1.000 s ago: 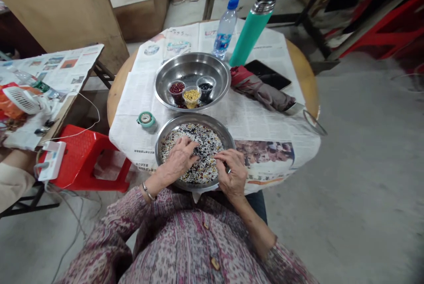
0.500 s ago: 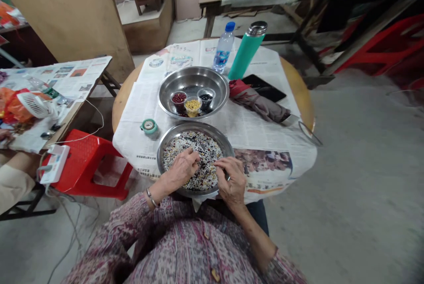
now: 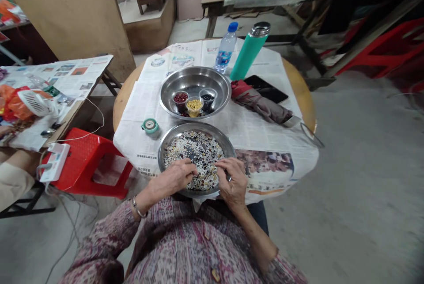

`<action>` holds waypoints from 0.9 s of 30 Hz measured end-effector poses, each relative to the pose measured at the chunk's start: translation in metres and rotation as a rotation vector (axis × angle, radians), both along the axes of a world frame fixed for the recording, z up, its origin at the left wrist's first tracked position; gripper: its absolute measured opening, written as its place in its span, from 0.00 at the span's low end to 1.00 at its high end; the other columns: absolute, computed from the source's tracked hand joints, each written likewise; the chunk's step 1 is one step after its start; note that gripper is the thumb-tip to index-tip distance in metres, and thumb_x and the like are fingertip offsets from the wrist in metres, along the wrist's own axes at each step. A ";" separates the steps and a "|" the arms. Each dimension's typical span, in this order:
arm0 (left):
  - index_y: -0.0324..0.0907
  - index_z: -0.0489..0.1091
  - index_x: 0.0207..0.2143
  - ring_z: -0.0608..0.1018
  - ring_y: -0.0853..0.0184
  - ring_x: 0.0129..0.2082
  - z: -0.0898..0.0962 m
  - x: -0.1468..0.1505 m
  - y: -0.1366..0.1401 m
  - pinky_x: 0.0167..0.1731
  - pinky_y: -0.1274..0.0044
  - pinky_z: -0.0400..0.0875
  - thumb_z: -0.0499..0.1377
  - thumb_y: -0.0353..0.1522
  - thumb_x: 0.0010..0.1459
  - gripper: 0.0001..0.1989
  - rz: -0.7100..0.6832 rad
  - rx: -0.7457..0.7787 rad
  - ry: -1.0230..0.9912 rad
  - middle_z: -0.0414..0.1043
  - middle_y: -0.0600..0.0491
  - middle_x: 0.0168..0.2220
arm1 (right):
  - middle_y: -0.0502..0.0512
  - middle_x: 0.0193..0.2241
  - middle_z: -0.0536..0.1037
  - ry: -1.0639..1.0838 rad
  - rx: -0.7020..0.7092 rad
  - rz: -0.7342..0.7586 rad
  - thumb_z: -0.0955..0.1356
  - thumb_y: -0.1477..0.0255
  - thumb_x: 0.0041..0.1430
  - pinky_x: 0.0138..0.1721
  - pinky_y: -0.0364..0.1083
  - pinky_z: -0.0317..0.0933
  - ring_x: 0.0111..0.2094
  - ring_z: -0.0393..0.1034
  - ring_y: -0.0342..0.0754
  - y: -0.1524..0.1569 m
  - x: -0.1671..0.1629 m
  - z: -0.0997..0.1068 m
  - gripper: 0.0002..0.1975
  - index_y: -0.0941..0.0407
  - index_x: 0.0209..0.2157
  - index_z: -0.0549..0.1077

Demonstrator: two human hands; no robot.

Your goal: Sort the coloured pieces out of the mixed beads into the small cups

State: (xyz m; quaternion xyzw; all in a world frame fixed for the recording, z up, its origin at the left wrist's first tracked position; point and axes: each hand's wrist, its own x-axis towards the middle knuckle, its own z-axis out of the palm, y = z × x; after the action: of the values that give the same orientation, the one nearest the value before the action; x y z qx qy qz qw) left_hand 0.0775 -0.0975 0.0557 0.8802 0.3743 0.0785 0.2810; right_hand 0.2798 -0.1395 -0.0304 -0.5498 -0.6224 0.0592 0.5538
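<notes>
In front of me a steel plate holds a layer of mixed white, black, red and yellow grains and beans. My left hand is over the near left part of the plate, its fingers closed in a pinch. Over the plate's right side, my right hand has thumb and fingertips pressed together; anything between them is too small to see. Behind the plate stands a steel basin with three clear cups in it: red beans, yellow beans and black beans.
Newspaper covers the round table. On it are a green tape roll, a water bottle, a teal flask, a phone and a folded umbrella. A red stool stands left, near another person's arm.
My left hand has moved down and left, towards the near edge of the plate. My right hand stays almost where it was.
</notes>
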 end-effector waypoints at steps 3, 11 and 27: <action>0.42 0.72 0.42 0.74 0.66 0.44 0.006 0.001 -0.008 0.48 0.74 0.71 0.57 0.28 0.66 0.04 -0.127 -0.047 0.083 0.69 0.52 0.42 | 0.52 0.34 0.79 0.000 0.004 0.002 0.66 0.77 0.62 0.46 0.53 0.65 0.41 0.70 0.50 0.000 0.000 0.001 0.07 0.53 0.35 0.76; 0.42 0.71 0.44 0.74 0.67 0.42 -0.009 0.012 0.010 0.45 0.74 0.74 0.52 0.27 0.69 0.09 -0.027 0.101 0.136 0.67 0.51 0.43 | 0.52 0.33 0.79 0.010 0.013 -0.004 0.67 0.77 0.61 0.46 0.53 0.65 0.41 0.70 0.50 0.000 0.000 0.001 0.07 0.53 0.34 0.76; 0.41 0.70 0.46 0.74 0.65 0.44 -0.024 0.019 0.041 0.50 0.69 0.73 0.51 0.24 0.67 0.11 0.168 0.158 0.017 0.70 0.50 0.43 | 0.52 0.35 0.79 0.037 -0.018 -0.025 0.66 0.76 0.61 0.47 0.54 0.64 0.42 0.71 0.51 -0.002 -0.001 0.002 0.07 0.52 0.35 0.76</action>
State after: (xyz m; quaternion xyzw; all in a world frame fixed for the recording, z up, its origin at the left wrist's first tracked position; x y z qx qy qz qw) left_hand 0.0965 -0.0562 0.0318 0.8658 0.4417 0.1234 0.2000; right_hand 0.2791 -0.1410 -0.0288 -0.5612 -0.6046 0.0682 0.5611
